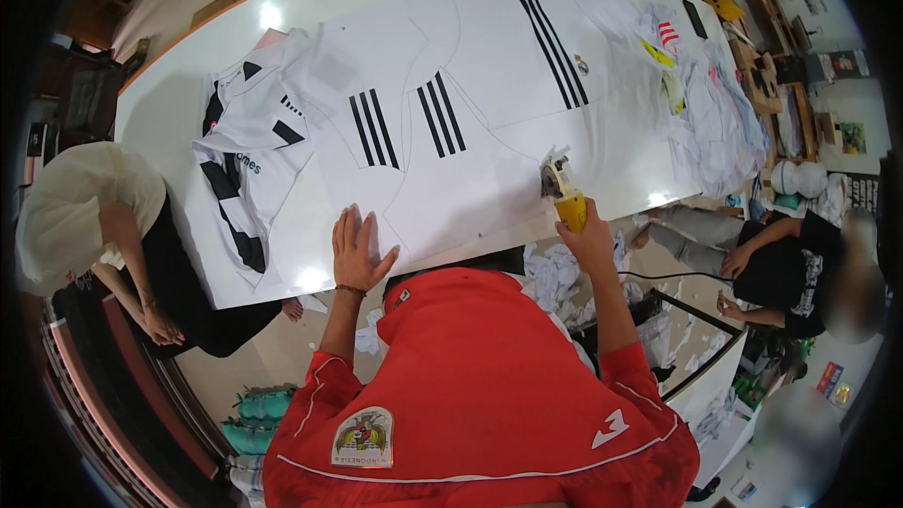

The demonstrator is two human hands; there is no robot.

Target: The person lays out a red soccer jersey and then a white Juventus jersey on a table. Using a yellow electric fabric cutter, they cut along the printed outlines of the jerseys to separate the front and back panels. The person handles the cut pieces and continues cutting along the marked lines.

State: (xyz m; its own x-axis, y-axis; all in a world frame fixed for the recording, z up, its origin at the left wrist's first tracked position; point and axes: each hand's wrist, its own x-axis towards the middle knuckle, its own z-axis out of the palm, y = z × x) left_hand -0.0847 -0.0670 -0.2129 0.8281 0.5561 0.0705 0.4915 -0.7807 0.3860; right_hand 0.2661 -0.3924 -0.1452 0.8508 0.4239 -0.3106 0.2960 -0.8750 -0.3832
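White fabric (489, 169) printed with outlined garment panels and black triple stripes lies flat across the white table (160, 113). My left hand (356, 246) rests on its near edge with the fingers spread, pressing nothing but cloth. In my right hand (588, 237) is a yellow electric fabric cutter (569, 211), gripped by its body. Its metal head (555, 177) sits at the right part of the fabric, near the table's front edge; the blade's contact with the cloth is too small to make out. A black cord (673, 274) runs off to the right at about the cutter's height.
A white and black jersey (249, 150) lies at the table's left. Crumpled fabric scraps (710, 113) pile up at the right, near a black phone (694, 19). One person (103, 216) sits at the left, another (790, 259) at the right. Offcuts (555, 277) litter the floor.
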